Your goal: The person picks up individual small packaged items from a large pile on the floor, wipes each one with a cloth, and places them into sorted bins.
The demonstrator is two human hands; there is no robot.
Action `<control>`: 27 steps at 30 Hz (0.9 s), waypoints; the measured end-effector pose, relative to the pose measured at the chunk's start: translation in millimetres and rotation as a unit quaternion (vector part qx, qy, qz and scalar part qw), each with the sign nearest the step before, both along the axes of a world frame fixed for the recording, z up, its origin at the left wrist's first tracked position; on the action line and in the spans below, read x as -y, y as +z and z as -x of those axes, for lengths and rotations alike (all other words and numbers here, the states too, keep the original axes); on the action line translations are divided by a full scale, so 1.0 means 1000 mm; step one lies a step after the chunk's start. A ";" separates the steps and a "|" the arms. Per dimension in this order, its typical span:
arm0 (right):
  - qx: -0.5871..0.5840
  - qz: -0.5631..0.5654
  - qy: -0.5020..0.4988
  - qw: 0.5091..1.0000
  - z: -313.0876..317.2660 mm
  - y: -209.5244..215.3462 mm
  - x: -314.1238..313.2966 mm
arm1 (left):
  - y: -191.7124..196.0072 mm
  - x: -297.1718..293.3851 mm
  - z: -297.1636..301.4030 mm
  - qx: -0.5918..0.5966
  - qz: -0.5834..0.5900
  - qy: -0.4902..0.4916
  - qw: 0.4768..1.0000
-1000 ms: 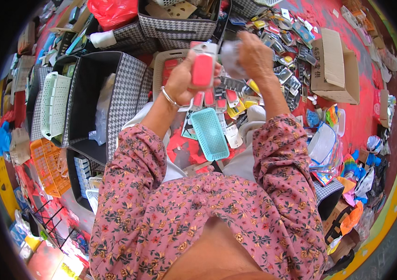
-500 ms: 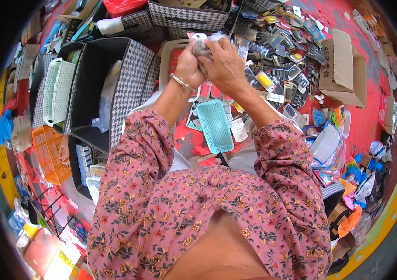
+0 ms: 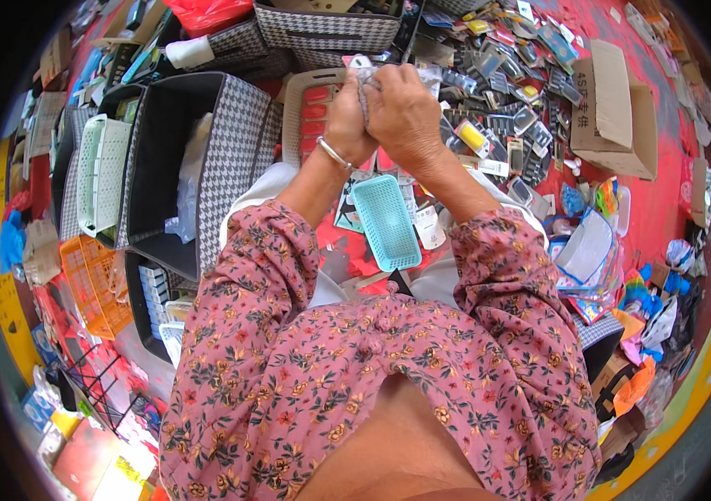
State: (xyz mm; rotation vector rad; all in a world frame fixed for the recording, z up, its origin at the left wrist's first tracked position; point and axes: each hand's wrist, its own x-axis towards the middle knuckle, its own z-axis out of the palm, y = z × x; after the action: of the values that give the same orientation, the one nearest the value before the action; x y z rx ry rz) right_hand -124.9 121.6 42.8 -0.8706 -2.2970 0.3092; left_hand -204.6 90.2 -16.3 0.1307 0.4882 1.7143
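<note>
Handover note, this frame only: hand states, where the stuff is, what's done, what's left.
Left hand: closed on a small clear-wrapped packet, raised above the beige tray. Bracelet on that wrist.
Right hand: pressed against the left, gripping the same packet; what is inside cannot be read.
Things: the beige tray holds a row of pink-red items. Teal basket lies on the lap area, untouched. Loose packaged items spread over the red floor to the right; dark checked bin to the left.
Done: one packet in hand, some items in the tray.
Left: the packet is not yet set down; a big pile remains loose.
</note>
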 end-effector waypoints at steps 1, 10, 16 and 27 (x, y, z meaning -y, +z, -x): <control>0.040 -0.054 0.011 0.998 0.001 -0.002 0.001 | -0.001 0.002 0.003 0.022 -0.022 -0.016 0.999; 0.261 0.121 0.156 0.945 -0.050 0.023 -0.022 | 0.011 0.002 0.020 0.007 0.046 0.036 0.998; -0.081 0.159 -0.060 0.982 -0.053 0.038 -0.048 | 0.016 0.006 0.019 -0.019 0.048 -0.069 0.996; 0.212 0.284 0.146 0.923 -0.061 0.023 -0.041 | 0.036 0.006 0.022 -0.057 0.113 0.042 0.991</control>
State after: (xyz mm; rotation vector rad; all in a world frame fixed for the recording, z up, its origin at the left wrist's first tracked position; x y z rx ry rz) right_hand -63.6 163.0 65.6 -0.9307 -2.8012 1.0517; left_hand -227.0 84.1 19.5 0.0455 0.7797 1.7257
